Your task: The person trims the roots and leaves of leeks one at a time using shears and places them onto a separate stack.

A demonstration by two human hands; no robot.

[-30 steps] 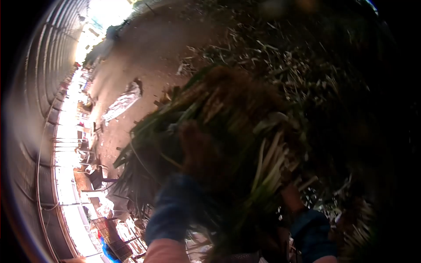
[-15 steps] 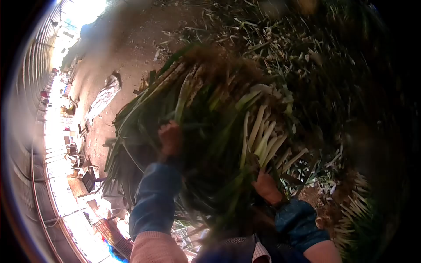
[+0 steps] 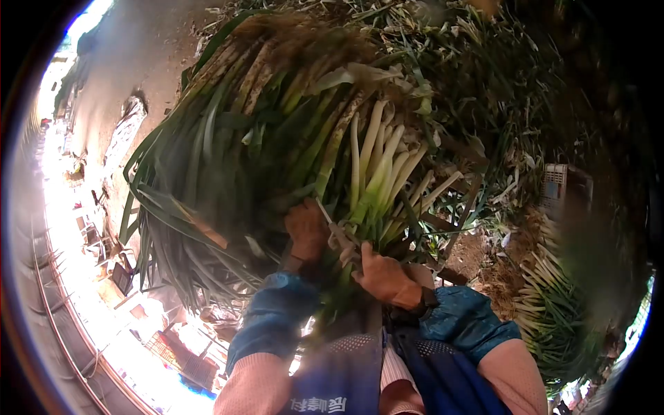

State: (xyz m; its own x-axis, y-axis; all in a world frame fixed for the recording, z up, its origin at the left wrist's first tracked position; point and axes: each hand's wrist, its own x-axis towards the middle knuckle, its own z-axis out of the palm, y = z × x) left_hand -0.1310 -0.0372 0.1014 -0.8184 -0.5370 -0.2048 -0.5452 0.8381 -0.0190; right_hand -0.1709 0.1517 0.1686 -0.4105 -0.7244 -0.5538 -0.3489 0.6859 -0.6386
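Observation:
A large heap of green onions (image 3: 228, 131) lies before me, brown and dirty at the root ends, with long dark leaves spreading left. On its right side rests a bunch of clean, pale green onions (image 3: 377, 169). My left hand (image 3: 306, 229) is closed low over the leaves, its fingertips partly hidden. Close on its right, my right hand (image 3: 387, 278) is closed too, its thumb pointing up. Between the hands runs a thin, pale, stalk-like piece (image 3: 325, 211); its lower end is lost among the right fingers. What exactly the left fingers grip is hard to see.
Leaf scraps (image 3: 477, 76) cover the ground behind and right of the heap. Another row of green onions (image 3: 546, 297) lies at the right, below a plastic crate (image 3: 555, 183). A whitish crumpled sheet (image 3: 126, 131) lies on the bare ground at left.
My left hand has moved right and down from the leaves, and my right hand has moved left off the pale bunch, so they are now close together. The view has shifted too.

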